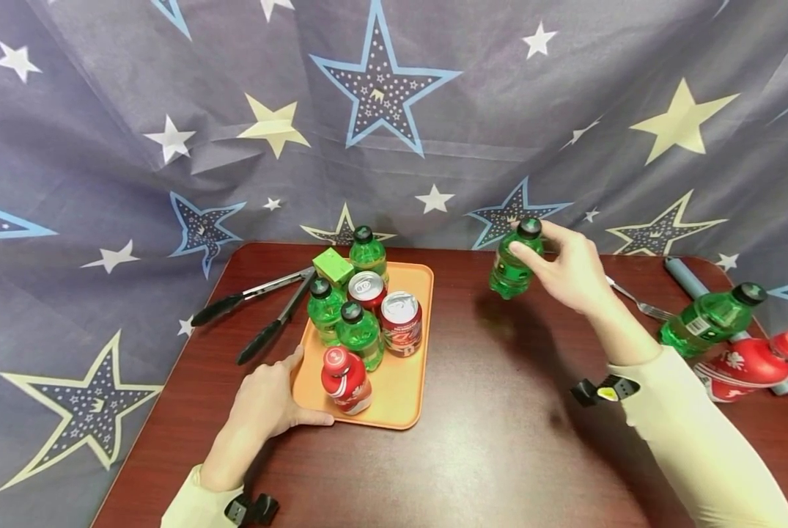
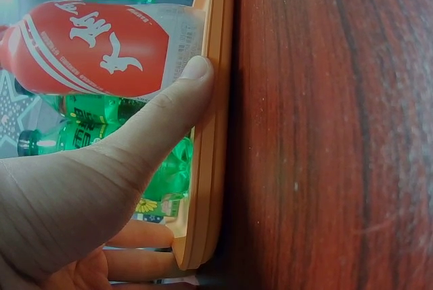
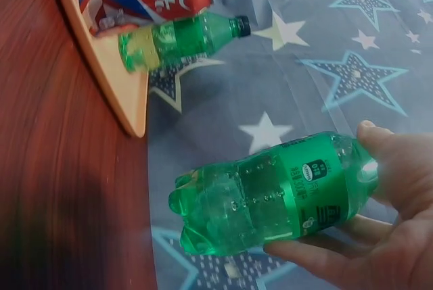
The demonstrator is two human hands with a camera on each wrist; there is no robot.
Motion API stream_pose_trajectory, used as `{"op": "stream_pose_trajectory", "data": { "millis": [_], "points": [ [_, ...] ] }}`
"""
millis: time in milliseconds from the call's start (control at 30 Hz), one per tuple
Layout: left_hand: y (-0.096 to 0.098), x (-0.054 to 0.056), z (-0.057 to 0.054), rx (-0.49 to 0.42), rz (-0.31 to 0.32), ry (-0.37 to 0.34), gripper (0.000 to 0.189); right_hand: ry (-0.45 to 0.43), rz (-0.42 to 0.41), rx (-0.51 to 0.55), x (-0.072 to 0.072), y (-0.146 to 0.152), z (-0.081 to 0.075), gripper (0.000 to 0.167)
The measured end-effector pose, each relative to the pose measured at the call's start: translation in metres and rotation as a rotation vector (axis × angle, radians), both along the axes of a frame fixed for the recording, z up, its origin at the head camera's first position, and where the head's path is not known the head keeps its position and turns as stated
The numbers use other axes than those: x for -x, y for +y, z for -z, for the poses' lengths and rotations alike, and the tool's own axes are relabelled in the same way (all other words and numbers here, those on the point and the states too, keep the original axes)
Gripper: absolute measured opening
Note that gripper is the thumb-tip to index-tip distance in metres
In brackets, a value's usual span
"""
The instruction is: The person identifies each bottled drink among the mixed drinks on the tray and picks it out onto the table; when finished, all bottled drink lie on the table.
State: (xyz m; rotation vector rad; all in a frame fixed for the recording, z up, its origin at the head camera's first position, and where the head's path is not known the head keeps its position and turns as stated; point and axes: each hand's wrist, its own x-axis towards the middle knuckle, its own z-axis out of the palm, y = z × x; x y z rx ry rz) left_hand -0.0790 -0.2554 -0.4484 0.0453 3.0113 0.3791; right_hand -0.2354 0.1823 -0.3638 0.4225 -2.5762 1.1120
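Note:
My right hand grips a green soda bottle near its neck, above the table right of an orange tray. The bottle's black cap points up in the head view, and its base shows in the right wrist view. My left hand holds the tray's near left corner, thumb on the near rim and fingers along the left side. Standing in the tray are a red-labelled cola bottle, several green bottles, two red cans and a green block.
Black-handled tongs lie left of the tray. At the far right are another green bottle, a red bottle, a fork and a grey-blue rod. A star-patterned cloth hangs behind the wooden table.

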Motion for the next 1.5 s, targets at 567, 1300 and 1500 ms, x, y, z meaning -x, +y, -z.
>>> {"op": "stream_pose_trajectory", "data": {
  "millis": [567,1300,1500],
  "points": [
    [0.0,-0.002,-0.002,-0.003,0.01,-0.002,0.131,-0.027,0.115,-0.051,-0.034,0.074,0.004,0.034],
    [0.002,-0.001,-0.002,0.006,0.012,0.0,0.133,-0.059,0.232,-0.095,-0.064,0.122,0.007,0.034],
    [0.001,-0.002,-0.002,0.008,0.009,0.006,0.132,-0.038,0.238,-0.08,-0.072,0.135,0.008,0.035]
  ]
}}
